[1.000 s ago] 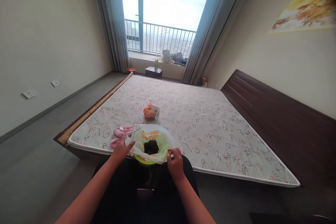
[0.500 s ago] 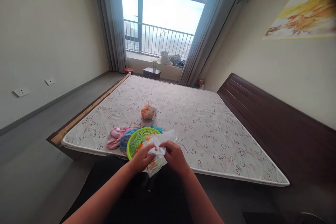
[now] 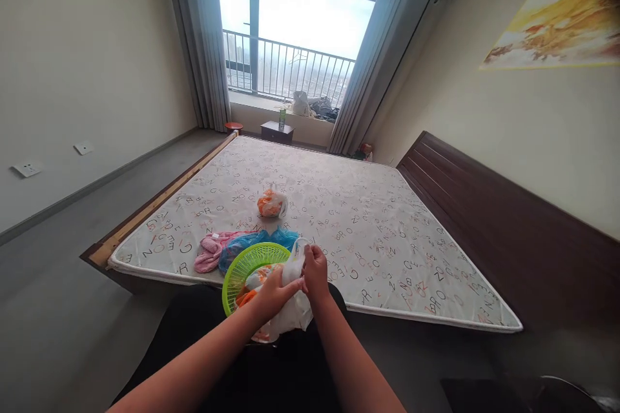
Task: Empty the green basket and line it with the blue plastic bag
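A white plastic bag (image 3: 293, 317) hangs over my lap between my two hands. My left hand (image 3: 277, 295) is closed on the bag's left side, its thumb reaching toward the other hand. Higher on the same bag, my right hand (image 3: 316, 271) pinches the gathered top with bent fingers. Under and left of my left hand, a green plastic basket (image 3: 228, 281) is tilted near the mattress edge, with orange and white items in plastic inside. My forearm and the bag hide part of its contents.
Behind the basket lie a crumpled blue plastic bag (image 3: 242, 248) and a pink cloth (image 3: 209, 257). A tied plastic bag with orange contents (image 3: 270, 204) sits further in on the mattress (image 3: 368, 232). A dark headboard (image 3: 465, 200) stands on the right.
The white bag's top is now drawn upward and bunched, where it was spread out before. My right hand has turned more upright. The basket has shifted slightly left and nearer me.
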{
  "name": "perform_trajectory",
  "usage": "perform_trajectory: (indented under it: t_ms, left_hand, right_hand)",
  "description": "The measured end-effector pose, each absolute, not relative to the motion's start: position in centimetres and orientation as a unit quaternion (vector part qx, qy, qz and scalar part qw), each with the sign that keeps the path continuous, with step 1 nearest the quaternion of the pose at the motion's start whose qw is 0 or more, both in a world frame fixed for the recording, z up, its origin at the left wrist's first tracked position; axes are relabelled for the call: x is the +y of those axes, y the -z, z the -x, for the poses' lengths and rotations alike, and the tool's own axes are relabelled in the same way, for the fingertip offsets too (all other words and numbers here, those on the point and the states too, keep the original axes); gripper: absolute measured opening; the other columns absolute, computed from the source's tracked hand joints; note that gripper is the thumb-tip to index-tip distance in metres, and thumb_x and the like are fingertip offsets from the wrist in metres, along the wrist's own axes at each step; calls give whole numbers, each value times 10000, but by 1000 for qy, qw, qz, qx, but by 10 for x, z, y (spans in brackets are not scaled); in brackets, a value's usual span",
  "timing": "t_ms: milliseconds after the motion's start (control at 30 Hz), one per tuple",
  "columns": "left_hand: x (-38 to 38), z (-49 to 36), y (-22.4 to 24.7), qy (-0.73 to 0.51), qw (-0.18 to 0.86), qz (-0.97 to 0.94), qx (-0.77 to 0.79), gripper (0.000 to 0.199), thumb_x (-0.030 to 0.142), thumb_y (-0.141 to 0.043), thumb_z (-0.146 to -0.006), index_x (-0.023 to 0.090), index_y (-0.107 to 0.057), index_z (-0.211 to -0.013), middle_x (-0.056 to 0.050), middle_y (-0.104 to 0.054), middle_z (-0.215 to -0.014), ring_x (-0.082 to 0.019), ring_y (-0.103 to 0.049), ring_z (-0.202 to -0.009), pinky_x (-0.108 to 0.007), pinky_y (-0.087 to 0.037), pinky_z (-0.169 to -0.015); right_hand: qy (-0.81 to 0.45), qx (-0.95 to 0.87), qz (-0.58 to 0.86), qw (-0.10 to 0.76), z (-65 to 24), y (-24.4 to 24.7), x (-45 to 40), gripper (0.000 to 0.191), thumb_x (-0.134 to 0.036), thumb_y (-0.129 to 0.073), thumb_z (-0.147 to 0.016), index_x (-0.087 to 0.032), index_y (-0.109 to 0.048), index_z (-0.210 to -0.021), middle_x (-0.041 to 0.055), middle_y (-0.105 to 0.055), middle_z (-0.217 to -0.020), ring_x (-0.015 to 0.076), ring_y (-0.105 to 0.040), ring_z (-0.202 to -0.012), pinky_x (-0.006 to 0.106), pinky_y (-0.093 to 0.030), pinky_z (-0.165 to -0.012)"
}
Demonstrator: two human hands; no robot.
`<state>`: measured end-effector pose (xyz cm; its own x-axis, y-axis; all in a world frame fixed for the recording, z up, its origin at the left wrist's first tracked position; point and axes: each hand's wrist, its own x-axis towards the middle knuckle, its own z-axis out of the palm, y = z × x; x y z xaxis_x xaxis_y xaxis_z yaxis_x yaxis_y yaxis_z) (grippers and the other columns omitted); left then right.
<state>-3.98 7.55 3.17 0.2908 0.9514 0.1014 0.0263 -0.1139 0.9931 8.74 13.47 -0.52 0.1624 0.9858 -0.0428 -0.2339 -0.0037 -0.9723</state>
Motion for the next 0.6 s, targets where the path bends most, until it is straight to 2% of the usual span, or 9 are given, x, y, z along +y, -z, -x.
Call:
perform_trajectory:
  t_ms: [100, 200, 333, 400, 500, 533, 600]
  left_hand:
    - [82, 43, -17, -504, 610, -462, 400, 394, 422, -676, -860, 172, -682, -1164, 5, -645, -685, -156, -590, -622, -299, -506, -690]
    - [81, 57, -9, -474, 652, -460, 372, 517, 422, -718, -838, 191, -650, -1296, 7, -660, -730, -127, -570, -611, -268, -491, -662]
    - [77, 75, -4, -274, 669, -602, 339, 340, 440, -701, -846, 171, -794, -1031, -23, -675, -716, -143, -596, -670, -250, -478, -681]
    - [78, 81, 3, -228, 621, -644, 384, 297, 420, -673, -849, 198, -815, -984, -34, -714, -770, -181, -643, -773, -268, -500, -746]
    - [82, 88, 19, -320, 528, -589, 522, 377, 408, -602, -873, 204, -779, -1137, -57, -752, -916, -248, -675, -978, -360, -518, -912]
    - [83, 89, 24, -357, 509, -559, 549, 410, 411, -580, -886, 188, -757, -1181, -68, -753, -939, -267, -674, -1026, -401, -509, -961]
    - [82, 88, 29, -398, 497, -547, 544, 429, 418, -588, -892, 165, -730, -1208, -91, -755, -991, -301, -662, -1103, -460, -484, -1033]
  right_hand:
    - [-506, -348, 481, 626, -88, 14, 141, 442, -594, -619, -850, -253, -375, -709, -117, -314, -510, 82, -254, -435, 221, -246, -426]
    - [-495, -358, 491, 621, -91, 21, 145, 444, -597, -632, -837, -247, -393, -704, -113, -337, -520, 81, -263, -452, 221, -261, -437]
    - [-496, -406, 500, 582, -86, 23, 145, 400, -580, -653, -816, -221, -488, -750, -92, -422, -555, 86, -337, -482, 217, -301, -462]
    - [-523, -438, 493, 540, -82, 19, 144, 369, -563, -636, -825, -210, -549, -888, -88, -473, -597, 90, -358, -482, 213, -301, -464]
    - [-506, -526, 492, 475, -79, 2, 138, 440, -518, -601, -868, -196, -540, -1162, -85, -506, -663, 107, -425, -532, 217, -345, -522]
    - [-479, -564, 494, 457, -78, -6, 134, 447, -493, -599, -883, -192, -528, -1206, -84, -499, -674, 114, -451, -568, 223, -364, -558]
    - [-437, -641, 482, 407, -76, -26, 125, 355, -438, -593, -915, -196, -556, -1172, -76, -485, -683, 124, -480, -630, 233, -375, -611]
